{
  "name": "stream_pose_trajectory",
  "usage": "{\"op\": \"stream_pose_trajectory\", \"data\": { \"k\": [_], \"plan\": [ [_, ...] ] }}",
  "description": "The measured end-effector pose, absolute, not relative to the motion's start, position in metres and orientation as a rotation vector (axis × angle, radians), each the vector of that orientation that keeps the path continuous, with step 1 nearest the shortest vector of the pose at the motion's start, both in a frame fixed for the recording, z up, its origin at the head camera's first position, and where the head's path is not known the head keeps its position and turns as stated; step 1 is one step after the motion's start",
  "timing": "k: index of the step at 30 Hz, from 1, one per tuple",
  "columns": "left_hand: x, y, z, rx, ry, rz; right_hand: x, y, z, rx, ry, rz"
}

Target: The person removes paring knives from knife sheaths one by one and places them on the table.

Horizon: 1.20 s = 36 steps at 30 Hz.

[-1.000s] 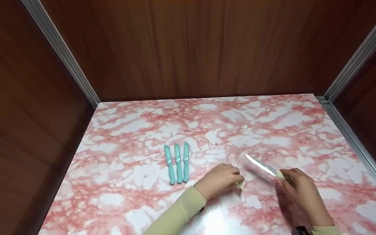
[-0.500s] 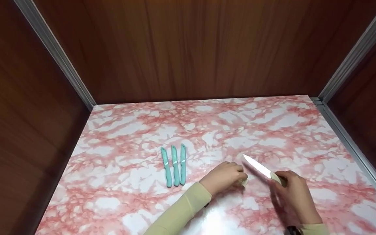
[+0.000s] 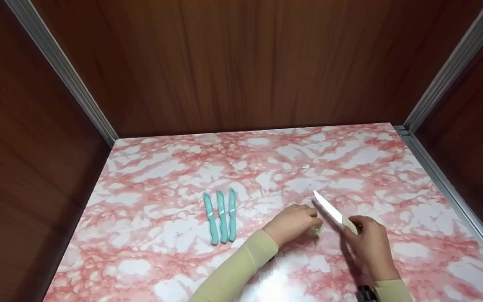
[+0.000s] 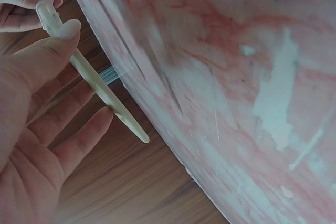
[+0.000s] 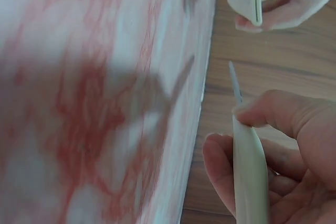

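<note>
My right hand [image 3: 369,243] grips the cream handle of a knife [image 5: 250,171], its bare blade [image 3: 328,205] angled up and to the left. To its left, my left hand [image 3: 294,222] holds a cream knife sheath [image 4: 113,98] between thumb and fingers. In the right wrist view the sheath's narrow slot faces the camera, with the blade tip a short way from it. Three turquoise sheathed knives [image 3: 222,216] lie side by side on the table, left of my left hand, handles toward me.
The table [image 3: 149,226] has a red and white marbled top. Dark wood panels [image 3: 208,63] stand behind and at both sides, with metal corner posts [image 3: 63,71]. A bright light reflection shows at the table's front.
The right hand has moved left with the knife, bringing it nearer to the left hand and the sheath. The whole view has shifted slightly. The turquoise knives keep their places on the table.
</note>
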<state>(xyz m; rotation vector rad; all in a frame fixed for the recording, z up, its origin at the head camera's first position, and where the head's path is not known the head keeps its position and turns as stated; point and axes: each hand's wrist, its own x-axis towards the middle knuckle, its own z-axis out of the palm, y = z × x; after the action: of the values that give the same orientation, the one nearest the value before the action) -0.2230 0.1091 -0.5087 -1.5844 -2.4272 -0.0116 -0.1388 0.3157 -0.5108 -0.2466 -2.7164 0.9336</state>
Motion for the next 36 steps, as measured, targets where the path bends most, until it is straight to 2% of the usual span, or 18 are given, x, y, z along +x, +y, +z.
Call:
{"op": "stream_pose_trajectory", "data": {
  "k": [19, 36],
  "plan": [
    [-0.242, 0.133, -0.513, -1.58, -2.505, 0.09, -0.162, 0.303, -0.515, -0.306, -2.651, 0.885],
    [-0.253, 0.14, -0.518, -1.576, -2.61, -0.042, -0.172, 0.299, -0.519, -0.313, -2.697, 0.873]
  ]
}}
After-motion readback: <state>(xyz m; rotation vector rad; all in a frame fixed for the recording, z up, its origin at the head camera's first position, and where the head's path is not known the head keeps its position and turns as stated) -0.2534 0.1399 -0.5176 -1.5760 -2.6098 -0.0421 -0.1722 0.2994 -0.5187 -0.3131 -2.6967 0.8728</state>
